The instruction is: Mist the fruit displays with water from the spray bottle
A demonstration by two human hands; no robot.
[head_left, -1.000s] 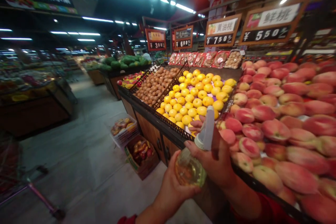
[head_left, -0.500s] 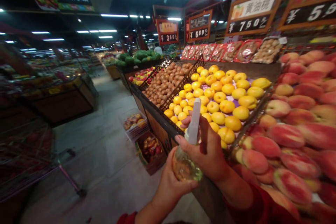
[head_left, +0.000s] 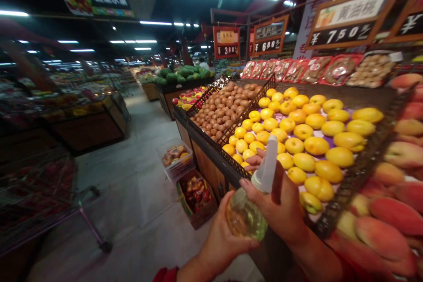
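Observation:
Both my hands hold a clear spray bottle (head_left: 246,218) with a white nozzle head (head_left: 267,167) in front of the fruit stand. My left hand (head_left: 221,240) cups the round body of the bottle from below. My right hand (head_left: 280,205) is wrapped round the neck, with a finger on the trigger. The nozzle rises over the front rim of the bin of yellow peaches (head_left: 307,141). Red-pink peaches (head_left: 390,211) fill the bin to the right.
A bin of brown kiwis (head_left: 224,108) sits left of the yellow fruit, watermelons (head_left: 180,72) farther back. Crates of fruit (head_left: 198,194) stand on the floor by the stand. A shopping cart (head_left: 39,194) is at the left. Price signs (head_left: 343,20) hang overhead.
My view has swung left along the stand, so the yellow peaches now lie ahead and the red peaches slid to the right edge. Both hands keep the same hold on the bottle.

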